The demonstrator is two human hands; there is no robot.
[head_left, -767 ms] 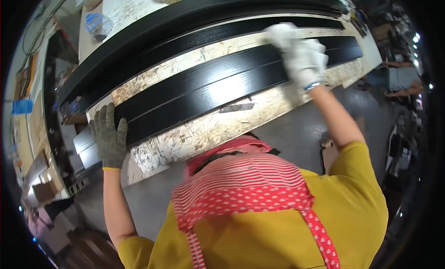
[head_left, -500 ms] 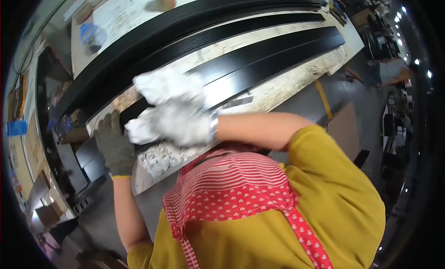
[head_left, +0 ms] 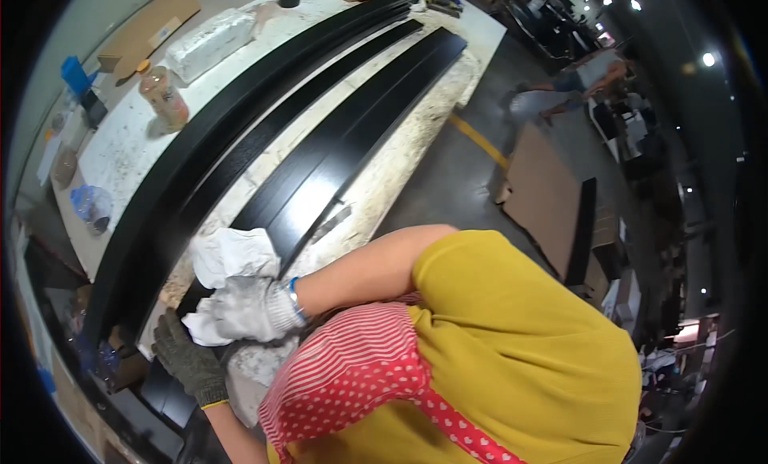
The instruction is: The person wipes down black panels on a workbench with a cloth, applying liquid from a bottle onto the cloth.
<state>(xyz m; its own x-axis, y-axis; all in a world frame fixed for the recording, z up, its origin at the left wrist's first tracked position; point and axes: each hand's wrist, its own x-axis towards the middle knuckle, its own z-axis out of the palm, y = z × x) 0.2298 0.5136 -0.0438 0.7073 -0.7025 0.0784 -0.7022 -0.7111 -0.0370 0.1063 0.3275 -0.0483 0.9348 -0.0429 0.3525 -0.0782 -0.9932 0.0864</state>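
Observation:
Several long glossy black panels (head_left: 352, 136) lie side by side along a speckled workbench (head_left: 408, 160). My right hand (head_left: 252, 310), in a white knit glove, is closed on a crumpled white cloth (head_left: 228, 256) that presses on the near end of the nearest panel. My left hand (head_left: 188, 360), in a dark grey glove with a yellow cuff, grips the same panel's near end just below and to the left of the cloth. My yellow sleeve and red apron hide the bench's front edge.
On the bench's left side stand a jar with an orange lid (head_left: 164, 96), a white wrapped bundle (head_left: 210, 42), a flat cardboard piece (head_left: 148, 28) and a plastic cup (head_left: 92, 206). Cardboard sheets (head_left: 544, 192) lie on the floor to the right. Another person (head_left: 576, 84) crouches beyond them.
My right hand has swept with the cloth from the panel's far right part back to its near left end. My left hand has stayed on the panel's end.

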